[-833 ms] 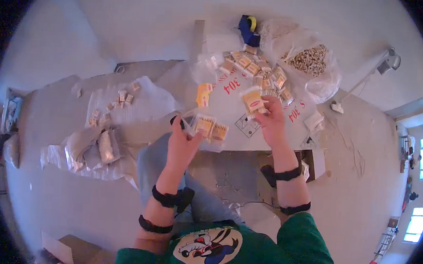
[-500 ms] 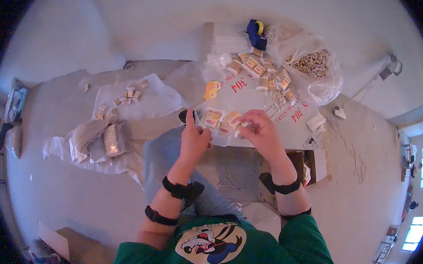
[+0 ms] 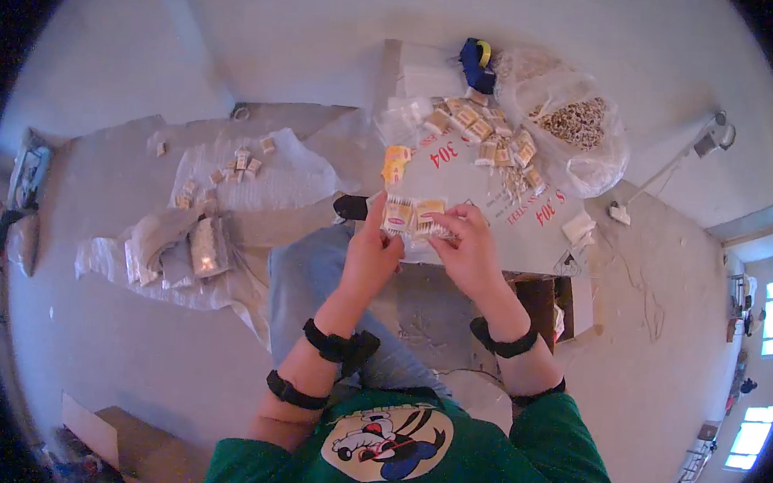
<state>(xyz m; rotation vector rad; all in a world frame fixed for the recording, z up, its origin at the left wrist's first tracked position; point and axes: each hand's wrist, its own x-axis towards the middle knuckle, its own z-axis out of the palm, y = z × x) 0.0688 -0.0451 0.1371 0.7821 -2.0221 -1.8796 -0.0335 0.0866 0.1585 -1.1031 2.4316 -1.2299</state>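
Over the near edge of a pale board (image 3: 461,180), two small clear packs with yellow labels lie side by side between my hands; they look like cotton swabs with dark tips. My left hand (image 3: 373,251) pinches the left swab pack (image 3: 398,216) between thumb and fingers. The right swab pack (image 3: 429,214) is gripped at its outer edge by my right hand (image 3: 469,251), thumb below and fingers above. Clear film shows around both packs. Beyond my left hand, small yellow labels (image 3: 396,165) lie on the board.
A pile of filled packs (image 3: 478,123), loose swabs (image 3: 518,184), a large clear bag of swabs (image 3: 579,125) and a blue tape dispenser (image 3: 476,66) sit farther back. Several packs lie on plastic sheeting (image 3: 289,169) at left. An open cardboard box (image 3: 581,311) stands below the board.
My left hand has moved up and right, its raised index finger now on the left pack. The packs now lie side by side, facing up. The whole view has shifted slightly.
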